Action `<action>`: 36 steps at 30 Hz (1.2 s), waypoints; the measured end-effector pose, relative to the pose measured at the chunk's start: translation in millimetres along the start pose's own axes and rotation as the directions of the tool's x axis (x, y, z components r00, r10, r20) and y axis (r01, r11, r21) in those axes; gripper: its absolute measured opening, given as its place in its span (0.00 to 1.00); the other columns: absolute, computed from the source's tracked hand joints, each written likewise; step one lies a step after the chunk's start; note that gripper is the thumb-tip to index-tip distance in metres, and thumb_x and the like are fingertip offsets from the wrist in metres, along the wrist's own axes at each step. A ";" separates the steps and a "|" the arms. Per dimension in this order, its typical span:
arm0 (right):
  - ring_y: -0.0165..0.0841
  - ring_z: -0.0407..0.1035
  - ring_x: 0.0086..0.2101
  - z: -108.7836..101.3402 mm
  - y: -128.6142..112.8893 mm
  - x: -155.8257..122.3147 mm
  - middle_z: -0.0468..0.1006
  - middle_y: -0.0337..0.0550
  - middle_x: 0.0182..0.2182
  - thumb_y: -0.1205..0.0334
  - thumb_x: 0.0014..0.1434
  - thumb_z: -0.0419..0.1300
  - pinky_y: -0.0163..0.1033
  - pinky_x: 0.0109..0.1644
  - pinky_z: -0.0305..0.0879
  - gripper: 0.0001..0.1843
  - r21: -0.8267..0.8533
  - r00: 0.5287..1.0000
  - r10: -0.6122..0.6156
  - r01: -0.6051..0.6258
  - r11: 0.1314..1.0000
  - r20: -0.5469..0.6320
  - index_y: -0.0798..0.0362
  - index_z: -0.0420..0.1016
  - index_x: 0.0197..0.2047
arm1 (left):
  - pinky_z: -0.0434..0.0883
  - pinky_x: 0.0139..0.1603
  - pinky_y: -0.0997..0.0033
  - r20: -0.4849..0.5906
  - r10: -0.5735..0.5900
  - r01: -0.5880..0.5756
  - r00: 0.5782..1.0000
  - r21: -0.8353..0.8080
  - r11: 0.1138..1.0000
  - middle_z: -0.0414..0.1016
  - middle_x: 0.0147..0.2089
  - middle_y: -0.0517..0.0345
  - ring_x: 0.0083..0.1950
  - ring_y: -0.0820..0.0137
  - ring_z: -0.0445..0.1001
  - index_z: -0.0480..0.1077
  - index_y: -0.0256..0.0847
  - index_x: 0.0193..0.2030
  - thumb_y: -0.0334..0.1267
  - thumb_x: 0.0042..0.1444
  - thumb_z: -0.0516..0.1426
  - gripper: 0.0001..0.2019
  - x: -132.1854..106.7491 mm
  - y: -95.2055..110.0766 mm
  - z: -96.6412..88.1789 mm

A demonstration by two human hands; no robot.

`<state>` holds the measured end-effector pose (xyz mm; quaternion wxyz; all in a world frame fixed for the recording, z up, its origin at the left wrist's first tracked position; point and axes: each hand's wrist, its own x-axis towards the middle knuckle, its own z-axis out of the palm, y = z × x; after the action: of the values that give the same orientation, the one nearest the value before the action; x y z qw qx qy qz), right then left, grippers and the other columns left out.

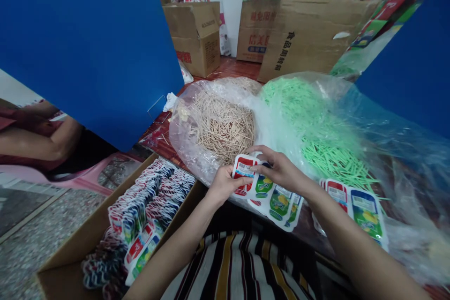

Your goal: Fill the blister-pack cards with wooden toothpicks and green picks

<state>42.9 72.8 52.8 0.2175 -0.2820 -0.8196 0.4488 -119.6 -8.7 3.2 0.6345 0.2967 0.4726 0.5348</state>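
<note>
My left hand (222,183) pinches the red half of a small flat printed packet (242,168), thumb on its face. Over the same packet's upper right part bends my right hand (279,167), its fingers closed on it. The packet is red on one side and green with lemons on the other. Just below my right hand, more green-and-white packets (280,202) lie overlapping at the table edge. Beside my right forearm rest further red and green packets (367,215). Whether a stick is between my fingers is hidden.
An open plastic bag holds tan sticks (227,133); beside it lie bright green sticks (326,150) in plastic. At lower left a cardboard box (66,255) contains many packets in rows. Cartons (309,33) stand behind. Another person's arm (38,143) shows behind the blue panel (94,42).
</note>
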 end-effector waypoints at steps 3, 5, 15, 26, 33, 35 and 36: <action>0.33 0.74 0.30 2.2 5.0 -4.8 0.80 0.39 0.31 0.54 0.58 0.59 0.37 0.35 0.70 0.28 0.072 0.998 0.058 -0.058 0.996 -0.007 0.51 0.60 0.60 | 0.70 0.26 0.73 -0.036 0.003 -0.002 0.999 0.010 1.000 0.77 0.25 0.58 0.23 0.73 0.72 0.76 0.33 0.31 0.41 0.33 0.70 0.17 0.5 -5.1 3.4; 0.34 0.74 0.31 3.2 10.1 -7.7 0.79 0.40 0.31 0.53 0.57 0.60 0.37 0.36 0.70 0.26 0.096 0.998 0.061 -0.058 0.994 -0.020 0.52 0.64 0.56 | 0.70 0.25 0.73 -0.056 0.021 -0.020 0.998 0.014 1.000 0.77 0.24 0.58 0.22 0.73 0.72 0.76 0.33 0.31 0.41 0.32 0.70 0.18 2.0 -9.8 5.7; 0.31 0.75 0.34 -2.4 10.6 -30.6 0.80 0.39 0.32 0.64 0.61 0.56 0.48 0.58 0.62 0.08 -0.294 0.922 -0.369 0.322 0.900 -0.118 0.51 0.77 0.36 | 0.72 0.42 0.64 -0.005 0.618 -0.522 0.787 0.528 0.670 0.78 0.34 0.53 0.37 0.66 0.75 0.78 0.38 0.31 0.31 0.48 0.61 0.04 -1.7 -9.5 -4.3; 0.35 0.71 0.47 6.3 18.8 -46.6 0.79 0.42 0.43 0.64 0.62 0.55 0.55 0.61 0.57 0.11 -0.448 0.830 -0.557 0.498 0.743 -0.002 0.45 0.76 0.44 | 0.71 0.50 0.55 0.186 0.851 -0.669 0.491 0.706 0.232 0.79 0.42 0.51 0.46 0.63 0.76 0.76 0.45 0.31 0.32 0.57 0.54 0.09 -22.8 -10.5 -30.1; 0.34 0.74 0.32 -5.4 24.9 -2.6 0.80 0.43 0.28 0.51 0.62 0.53 0.40 0.42 0.69 0.19 0.021 0.988 -0.086 0.089 0.996 -0.130 0.53 0.77 0.30 | 0.70 0.41 0.67 0.162 0.692 -0.603 0.703 0.653 0.459 0.79 0.32 0.54 0.36 0.66 0.76 0.77 0.43 0.35 0.30 0.54 0.57 0.08 -45.7 -8.5 -35.0; 0.34 0.73 0.31 -3.3 36.7 22.2 0.80 0.44 0.28 0.52 0.60 0.56 0.38 0.38 0.68 0.16 -0.113 0.972 -0.034 0.008 0.994 -0.232 0.55 0.77 0.32 | 0.69 0.38 0.70 0.096 0.621 -0.518 0.778 0.656 0.548 0.78 0.31 0.55 0.33 0.68 0.75 0.77 0.42 0.32 0.31 0.53 0.58 0.06 -49.7 -11.0 -34.4; 0.34 0.73 0.32 -1.1 42.7 35.4 0.80 0.44 0.30 0.54 0.59 0.57 0.37 0.39 0.67 0.14 -0.219 0.973 -0.044 -0.006 0.976 -0.225 0.56 0.78 0.35 | 0.68 0.36 0.71 0.058 0.581 -0.470 0.812 0.654 0.593 0.77 0.29 0.56 0.31 0.69 0.73 0.76 0.41 0.30 0.32 0.53 0.58 0.05 -50.4 -12.9 -34.5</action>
<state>28.5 115.5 20.4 0.2823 -0.3460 -0.8361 0.3186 -145.2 -64.7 -7.0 0.2665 0.5764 0.5659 0.5259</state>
